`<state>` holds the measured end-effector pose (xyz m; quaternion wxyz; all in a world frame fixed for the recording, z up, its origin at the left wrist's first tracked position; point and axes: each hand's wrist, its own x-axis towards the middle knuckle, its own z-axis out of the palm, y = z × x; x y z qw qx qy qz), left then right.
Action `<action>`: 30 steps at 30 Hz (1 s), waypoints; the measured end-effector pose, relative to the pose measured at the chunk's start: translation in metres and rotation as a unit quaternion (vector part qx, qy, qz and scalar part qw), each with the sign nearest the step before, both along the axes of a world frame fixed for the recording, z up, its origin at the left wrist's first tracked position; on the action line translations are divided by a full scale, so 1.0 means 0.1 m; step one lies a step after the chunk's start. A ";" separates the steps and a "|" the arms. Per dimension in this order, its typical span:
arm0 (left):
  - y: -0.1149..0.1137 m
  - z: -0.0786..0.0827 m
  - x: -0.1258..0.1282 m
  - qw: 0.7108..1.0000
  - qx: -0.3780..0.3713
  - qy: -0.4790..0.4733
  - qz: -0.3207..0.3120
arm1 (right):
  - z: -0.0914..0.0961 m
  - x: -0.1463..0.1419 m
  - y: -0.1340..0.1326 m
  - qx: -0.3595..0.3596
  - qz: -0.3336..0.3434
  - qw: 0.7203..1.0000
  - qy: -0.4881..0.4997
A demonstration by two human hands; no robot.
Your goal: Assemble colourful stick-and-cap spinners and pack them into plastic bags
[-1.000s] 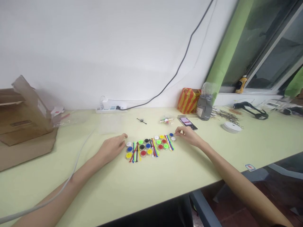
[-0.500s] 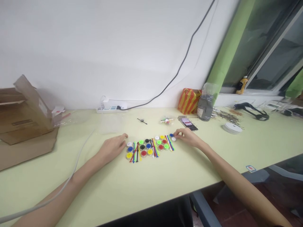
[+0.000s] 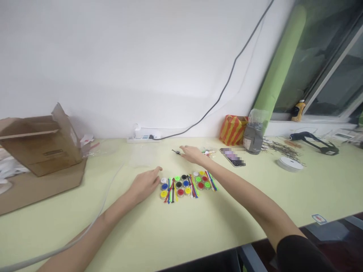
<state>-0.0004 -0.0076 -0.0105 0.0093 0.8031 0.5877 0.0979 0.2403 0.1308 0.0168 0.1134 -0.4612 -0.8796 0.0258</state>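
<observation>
The small black plastic piece with a thin tail (image 3: 176,152) lies on the pale green table (image 3: 198,230), beyond the middle of the set of parts and towards the wall. The right hand (image 3: 193,154) is stretched out over the table just beside it, palm down, fingers loosely spread and holding nothing. Its fingertips end right at the piece, but whether they touch it cannot be told.

Nearer the person lies the cluster of small round plastic discs (image 3: 185,184) in white, blue, yellow, green, black and red, set in short rows with thin coloured plastic strips (image 3: 170,187) between them. The left hand (image 3: 146,183) rests on the table at the cluster's left end, loosely open and empty, with a finger pointing towards the white disc there.

A small clear bag of coloured parts (image 3: 209,152) lies just right of the right hand, and the dark phone (image 3: 233,158) lies further right. An orange-and-yellow striped bag (image 3: 233,130) and a white power strip (image 3: 143,136) sit by the wall. An open brown cardboard box (image 3: 42,145) stands at the far left.
</observation>
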 end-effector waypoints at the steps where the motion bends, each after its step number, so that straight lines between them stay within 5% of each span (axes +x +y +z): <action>1: -0.01 0.00 0.00 1.000 0.002 0.000 -0.001 | -0.01 -0.14 0.06 0.000 0.000 1.000 -0.001; 7: -0.05 0.02 0.04 1.000 0.000 -0.013 0.004 | 0.04 -0.48 0.10 -0.024 0.039 0.998 0.036; 12: -0.10 0.06 0.14 0.993 0.048 -0.110 0.004 | 0.16 -0.32 -0.33 -0.078 0.129 0.973 0.176; 15: -0.16 0.11 0.24 0.979 0.118 -0.168 -0.010 | 0.10 -0.19 -0.74 -0.225 0.188 0.853 0.431; 17: -0.21 0.13 0.31 0.967 0.165 -0.189 -0.048 | 0.01 -0.15 -1.00 -0.302 0.187 0.778 0.519; 22: -0.31 0.14 0.43 0.944 0.207 -0.218 -0.134 | -0.13 -0.19 -1.37 -0.383 0.171 0.674 0.608; 26: -0.32 0.15 0.42 0.935 0.227 -0.225 -0.155 | -0.10 -0.20 -1.46 -0.370 0.169 0.664 0.627; 30: -0.33 0.18 0.42 0.930 0.241 -0.223 -0.165 | -0.07 -0.18 -1.58 -0.355 0.177 0.704 0.590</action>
